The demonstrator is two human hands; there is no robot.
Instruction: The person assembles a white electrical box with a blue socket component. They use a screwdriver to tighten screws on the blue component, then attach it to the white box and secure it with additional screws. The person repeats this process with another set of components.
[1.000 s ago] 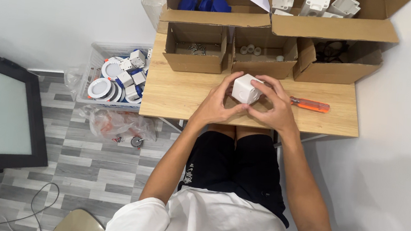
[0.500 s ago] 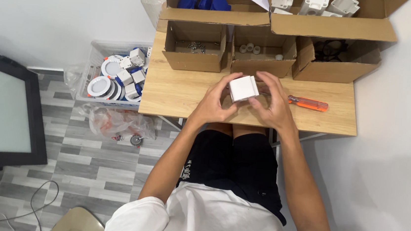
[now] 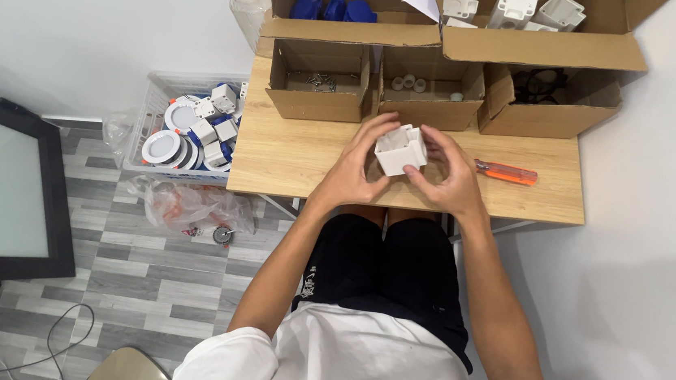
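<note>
My left hand [image 3: 354,169] and right hand [image 3: 447,177] meet over the bench [image 3: 292,153], fingers pinching a small white box-shaped plastic housing [image 3: 400,149] from both sides, its open side up. Its underside is hidden by my fingers; what is inside it I can't make out. Orange-handled screwdriver [image 3: 507,173] lies just right of my right hand, its tip covered by that hand. Behind, three small open cardboard boxes [image 3: 317,103]; their contents are tiny, possibly screws and white caps. Bench is light wood grain, smooth. White wall on the right, grey plank floor on the left with a clear bin [image 3: 159,93] of round white fittings and a crumpled plastic bag [image 3: 190,206]. Dark-framed screen [image 3: 4,185] cut off at left edge.
</note>
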